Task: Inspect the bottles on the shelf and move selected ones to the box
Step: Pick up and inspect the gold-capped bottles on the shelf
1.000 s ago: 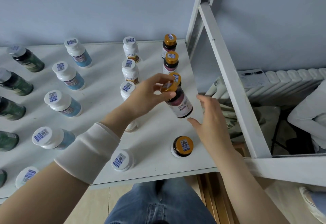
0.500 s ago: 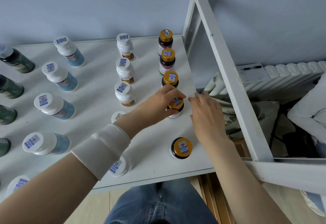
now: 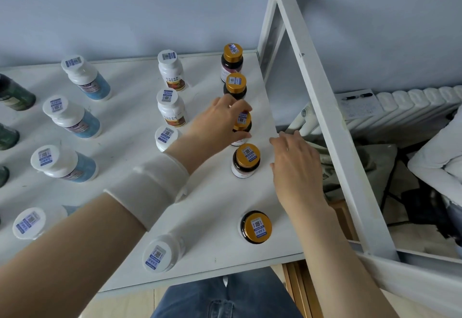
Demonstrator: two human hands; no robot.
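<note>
Gold-capped bottle (image 3: 244, 123), gripped by the left hand (image 3: 217, 122) while the right hand (image 3: 296, 167) hovered slack-fingered, stood so near the next bottle (image 3: 246, 161) that a careless lift could topple it.

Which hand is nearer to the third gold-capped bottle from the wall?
Left. The left hand grips that bottle from above. The right hand lies open to its right, apart from it, at the shelf edge.

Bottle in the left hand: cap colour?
Gold cap on that bottle, blue code sticker on top; head view.
</note>
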